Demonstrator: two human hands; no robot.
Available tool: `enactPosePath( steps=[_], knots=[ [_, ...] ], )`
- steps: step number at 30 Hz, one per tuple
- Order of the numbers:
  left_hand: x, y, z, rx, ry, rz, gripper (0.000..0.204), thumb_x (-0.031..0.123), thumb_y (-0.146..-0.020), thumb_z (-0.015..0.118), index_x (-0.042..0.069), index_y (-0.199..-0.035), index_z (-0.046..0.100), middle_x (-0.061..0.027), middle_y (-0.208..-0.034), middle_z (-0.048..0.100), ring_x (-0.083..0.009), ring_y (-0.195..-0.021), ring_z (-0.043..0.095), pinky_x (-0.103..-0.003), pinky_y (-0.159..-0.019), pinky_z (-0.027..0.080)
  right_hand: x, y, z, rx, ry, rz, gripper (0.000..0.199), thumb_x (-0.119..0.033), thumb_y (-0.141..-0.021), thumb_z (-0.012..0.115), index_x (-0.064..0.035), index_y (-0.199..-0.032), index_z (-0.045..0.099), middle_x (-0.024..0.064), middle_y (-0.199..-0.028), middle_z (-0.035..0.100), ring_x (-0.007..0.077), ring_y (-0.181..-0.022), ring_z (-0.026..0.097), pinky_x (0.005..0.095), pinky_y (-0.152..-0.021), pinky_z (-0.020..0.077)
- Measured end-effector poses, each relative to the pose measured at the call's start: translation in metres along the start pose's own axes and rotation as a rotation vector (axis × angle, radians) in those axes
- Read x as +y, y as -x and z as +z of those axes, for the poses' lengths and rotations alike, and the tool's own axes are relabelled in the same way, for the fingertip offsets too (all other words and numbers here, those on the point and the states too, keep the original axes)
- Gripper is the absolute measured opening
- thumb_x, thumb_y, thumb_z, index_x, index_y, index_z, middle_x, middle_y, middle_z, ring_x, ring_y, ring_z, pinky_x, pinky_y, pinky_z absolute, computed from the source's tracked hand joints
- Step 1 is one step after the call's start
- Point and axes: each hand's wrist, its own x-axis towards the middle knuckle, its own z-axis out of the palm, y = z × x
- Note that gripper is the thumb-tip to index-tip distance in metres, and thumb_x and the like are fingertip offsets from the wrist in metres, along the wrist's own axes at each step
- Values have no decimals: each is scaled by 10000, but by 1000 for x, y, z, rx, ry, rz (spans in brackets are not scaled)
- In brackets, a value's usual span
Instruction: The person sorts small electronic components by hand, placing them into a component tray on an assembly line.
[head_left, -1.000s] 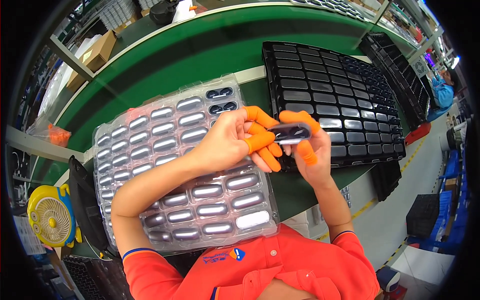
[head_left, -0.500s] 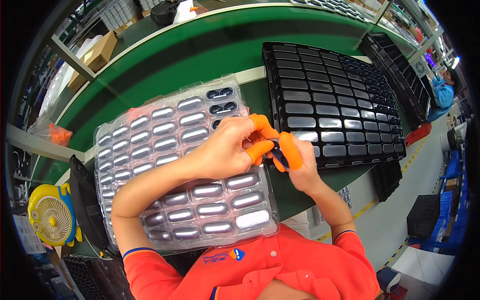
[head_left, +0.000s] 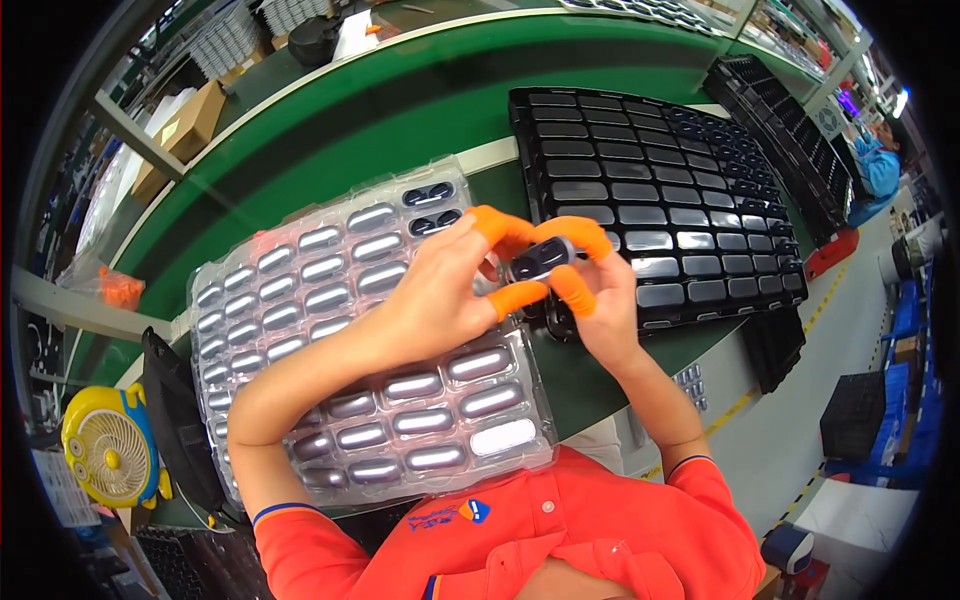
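Note:
Between my hands is a small oval earbud case part, dark on the face turned up, with two rounded hollows. My left hand grips its left end, thumb and forefinger closed in orange finger cots. The right hand, in orange cots too, pinches the other end between thumb and finger. Under my left forearm lies a clear plastic tray holding rows of silver oval cases. Two dark parts with paired hollows sit in its far right pockets. My left hand hides some pockets.
Beside the clear tray, a black tray with glossy rectangular pockets lies on the green bench; its far-right pockets hold small dark pieces. Another black tray leans beyond it. A yellow fan stands at left. A person in blue is at far right.
The earbud case part has turned so that its face with the two hollows shows. My right fingers have spread around its end, and both hands are slightly higher in the picture.

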Motion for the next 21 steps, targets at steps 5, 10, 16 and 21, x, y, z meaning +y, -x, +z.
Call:
enactPosePath(
  steps=[5,10,16,21],
  knots=[
    [1,-1,-28,-291,-170,-195,291,104,-683,731,-8,-912,591,-131,-875,604,-262,-776,599,-325,-629,480,-29,-9,-16,-64,386,72,291,-103,-817,639,-11,-1085,570,63,-920,604,104,-728,578,245,-693,479],
    [-11,12,-40,-487,-653,-318,303,189,-682,725,-9,-879,609,-155,-879,602,-328,-765,589,-406,-652,465,-41,-74,-90,-81,1100,-20,255,-100,-766,681,-47,-1010,629,69,-860,623,136,-708,597,251,-639,476],
    [4,8,-41,-446,-602,-151,260,197,-708,693,3,-861,613,-161,-836,586,-349,-773,582,-428,-639,465,-22,-160,-250,126,1835,-549,360,-75,-721,670,-66,-1073,596,117,-794,597,280,-899,543,377,-748,452],
    [8,25,-24,-495,-546,-131,205,137,-696,674,-42,-735,581,-190,-807,583,-356,-773,594,-448,-625,486,-23,-160,-234,97,1886,-174,343,-113,-724,688,-33,-1038,576,126,-893,625,320,-907,577,410,-762,468]
  ],
)
